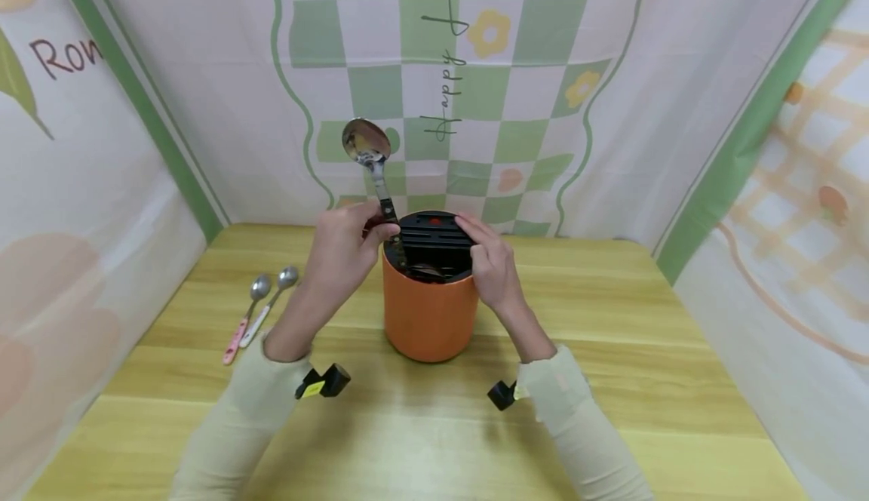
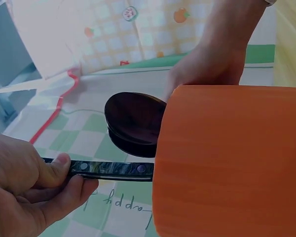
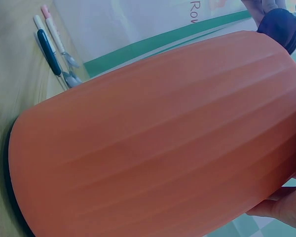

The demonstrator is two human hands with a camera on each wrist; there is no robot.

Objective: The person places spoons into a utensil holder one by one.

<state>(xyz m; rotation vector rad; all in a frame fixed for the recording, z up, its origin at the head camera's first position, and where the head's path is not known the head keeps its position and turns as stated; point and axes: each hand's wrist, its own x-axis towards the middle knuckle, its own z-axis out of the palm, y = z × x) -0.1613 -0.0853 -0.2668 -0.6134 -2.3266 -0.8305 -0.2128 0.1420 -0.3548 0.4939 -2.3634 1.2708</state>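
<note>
My left hand (image 1: pixel 345 248) pinches a large metal spoon (image 1: pixel 366 142) by its dark, marbled, riveted handle (image 2: pixel 113 170). The spoon's bowl points up, and its handle runs down at the left rim of an orange cylindrical utensil holder (image 1: pixel 431 316); the handle's lower end is hidden there. Across the back of the holder's mouth lies a black slotted insert (image 1: pixel 434 233), with a dark opening in front of it. My right hand (image 1: pixel 497 267) grips the holder's right rim, fingers beside the insert. In the left wrist view, a dark rounded piece (image 2: pixel 135 123) sticks out past the rim.
Two small spoons, one pink-handled (image 1: pixel 236 339) and one white-handled (image 1: pixel 255 327), lie left of my left forearm. In the right wrist view a dark-handled utensil (image 3: pixel 49 52) lies beside them. Patterned cloth (image 1: pixel 434 71) hangs behind the wooden table (image 1: pixel 611 335).
</note>
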